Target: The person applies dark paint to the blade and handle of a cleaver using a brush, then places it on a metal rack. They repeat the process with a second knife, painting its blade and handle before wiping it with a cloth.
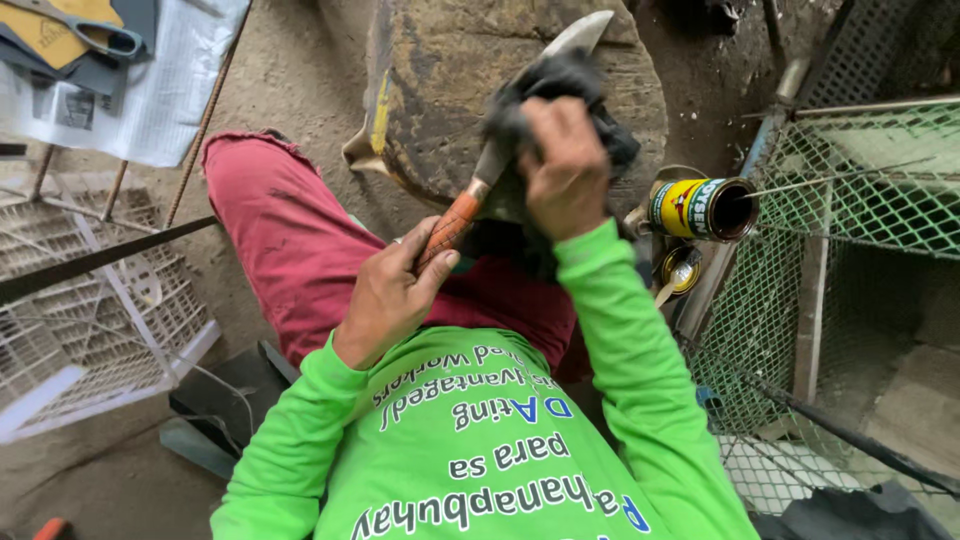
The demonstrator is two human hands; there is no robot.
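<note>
far left you've got a white plastic crate point(90, 300) lying on the dirt, with a dark metal bar point(100, 258) slanting across it, and up in the corner a pair of scissors point(85, 28) sits on some papers.

moving in, your red-trousered leg point(290, 230) stretches out toward a big worn wooden block point(450, 90). your left hand point(390, 295) is curled tight around the orange-brown handle of a knife point(490, 165), thumb laid along the grip, fingers wrapped under. the knife angles up and to the right over your lap, its pale blade tip poking out over the block.

just right of that, your right hand point(565, 165) is bunched closed on a dark rag point(560, 90), pressing it against the blade about midway up, so the rag hides most of the metal there.

further right, a yellow and green tin can point(695, 208) lies on its side with the open mouth facing right, touching the green wire mesh frame point(870, 180). just below it sits a round tin lid point(682, 270). can't tell what's inside the can.
</note>
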